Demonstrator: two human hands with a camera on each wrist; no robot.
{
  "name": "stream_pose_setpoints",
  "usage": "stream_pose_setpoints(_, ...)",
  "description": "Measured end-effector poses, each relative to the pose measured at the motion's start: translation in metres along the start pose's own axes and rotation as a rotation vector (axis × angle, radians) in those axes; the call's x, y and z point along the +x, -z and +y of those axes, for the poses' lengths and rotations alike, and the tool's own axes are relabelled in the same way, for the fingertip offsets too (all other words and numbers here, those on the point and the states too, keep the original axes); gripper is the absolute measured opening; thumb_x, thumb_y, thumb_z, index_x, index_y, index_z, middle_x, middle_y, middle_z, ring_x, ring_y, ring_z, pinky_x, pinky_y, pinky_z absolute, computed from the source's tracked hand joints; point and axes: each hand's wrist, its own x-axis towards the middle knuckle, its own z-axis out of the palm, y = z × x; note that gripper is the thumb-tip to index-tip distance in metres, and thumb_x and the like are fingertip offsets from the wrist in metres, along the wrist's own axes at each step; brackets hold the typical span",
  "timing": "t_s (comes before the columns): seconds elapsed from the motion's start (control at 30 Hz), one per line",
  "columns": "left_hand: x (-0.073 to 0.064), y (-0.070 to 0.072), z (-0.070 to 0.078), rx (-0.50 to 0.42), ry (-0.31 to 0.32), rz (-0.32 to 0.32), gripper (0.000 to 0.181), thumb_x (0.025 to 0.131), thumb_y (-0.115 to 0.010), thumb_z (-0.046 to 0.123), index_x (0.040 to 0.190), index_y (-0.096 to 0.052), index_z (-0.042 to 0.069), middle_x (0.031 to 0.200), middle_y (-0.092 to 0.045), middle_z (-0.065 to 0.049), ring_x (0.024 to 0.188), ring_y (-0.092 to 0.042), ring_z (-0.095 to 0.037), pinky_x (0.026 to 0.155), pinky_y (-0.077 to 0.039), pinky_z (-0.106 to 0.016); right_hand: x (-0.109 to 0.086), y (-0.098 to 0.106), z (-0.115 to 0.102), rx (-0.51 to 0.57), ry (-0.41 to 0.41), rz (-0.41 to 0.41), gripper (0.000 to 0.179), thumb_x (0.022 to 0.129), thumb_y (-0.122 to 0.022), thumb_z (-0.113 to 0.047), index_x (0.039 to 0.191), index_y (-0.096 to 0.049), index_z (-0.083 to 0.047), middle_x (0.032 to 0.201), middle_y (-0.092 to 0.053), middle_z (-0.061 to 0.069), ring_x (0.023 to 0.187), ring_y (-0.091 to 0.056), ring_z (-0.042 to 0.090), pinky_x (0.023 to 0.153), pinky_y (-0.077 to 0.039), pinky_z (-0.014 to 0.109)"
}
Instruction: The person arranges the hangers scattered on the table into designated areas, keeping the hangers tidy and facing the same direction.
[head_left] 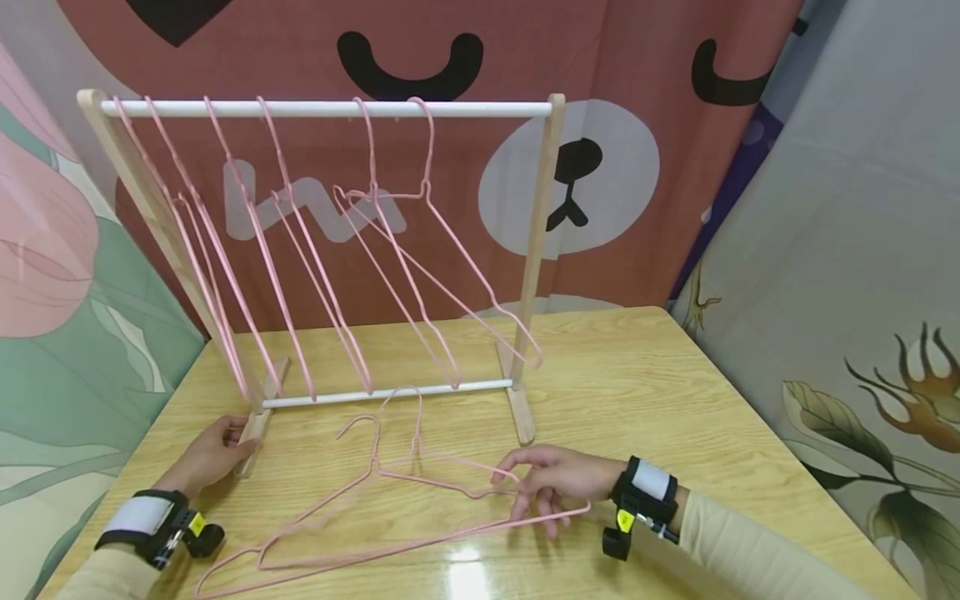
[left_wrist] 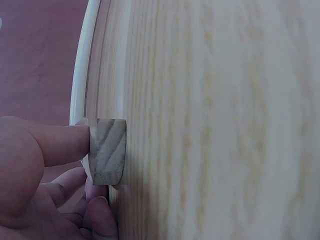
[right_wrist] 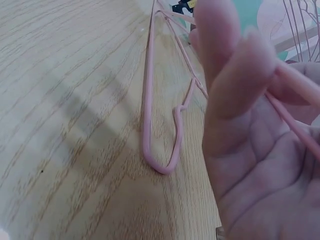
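My left hand (head_left: 208, 457) grips the front end of the rack's left wooden foot (head_left: 255, 437). In the left wrist view, the thumb presses one side of the wooden foot end (left_wrist: 108, 150), with curled fingers below. My right hand (head_left: 555, 485) pinches a pink clothes hanger (right_wrist: 299, 86) between thumb and fingers, near its right end. Its hook (head_left: 408, 390) points up, toward the rack. Another pink hanger (head_left: 318, 504) lies on the table in front, overlapping the held one; its rounded end (right_wrist: 162, 170) shows beside the hand in the right wrist view.
The clothes rack (head_left: 542, 225) has wooden sides and a white top rail (head_left: 315, 109). Several pink hangers (head_left: 258, 225) hang from it, mostly toward the left and middle. Beneath is a wood-grain table (head_left: 637, 392). A printed curtain (head_left: 675, 183) hangs behind.
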Motion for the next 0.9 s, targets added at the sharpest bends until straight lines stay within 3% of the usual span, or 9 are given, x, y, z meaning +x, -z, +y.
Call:
stream_pose_setpoints(0.1,0.0,0.0,-0.001,-0.004,0.013,-0.003,0.05,0.101,-0.059,0.012,0.131,-0.037,-0.022,0.106,-0.052,-0.028,0.096,-0.052,-0.036,0.071,-0.046,-0.031,-0.001,-0.001,-0.001,-0.005,0.004,0.008,0.045,0.105,-0.037,-0.006,0.148,-0.033,0.008,0.116,-0.067,0.033,0.061,-0.07,0.011,0.05,-0.051,0.02)
stream_pose_setpoints(0.4,0.002,0.0,-0.001,-0.007,0.019,-0.003,0.052,0.102,-0.059,0.014,0.133,-0.036,-0.022,0.109,-0.052,-0.03,0.098,-0.052,-0.038,0.072,-0.046,-0.032,-0.01,0.007,-0.005,0.0,0.081,0.025,0.043,0.11,-0.033,-0.01,0.149,-0.029,0.008,0.115,-0.061,0.043,0.063,-0.07,0.012,0.05,-0.051,0.02)
stream_pose_setpoints(0.67,0.001,0.001,0.002,-0.007,0.018,0.003,0.052,0.101,-0.059,0.013,0.133,-0.036,-0.022,0.109,-0.052,-0.03,0.097,-0.052,-0.038,0.072,-0.046,-0.031,-0.026,0.019,-0.02,-0.051,0.154,0.103,0.037,0.11,-0.035,-0.011,0.145,-0.038,0.004,0.112,-0.069,0.03,0.064,-0.071,0.013,0.051,-0.051,0.02)
stream_pose_setpoints(0.9,-0.001,0.0,0.0,-0.011,0.011,0.004,0.051,0.101,-0.059,0.011,0.132,-0.036,-0.023,0.108,-0.052,-0.03,0.098,-0.053,-0.038,0.072,-0.046,-0.031,-0.038,0.027,-0.033,-0.103,0.154,0.163,0.036,0.112,-0.035,-0.013,0.144,-0.041,0.001,0.111,-0.07,0.027,0.064,-0.07,0.013,0.052,-0.05,0.021)
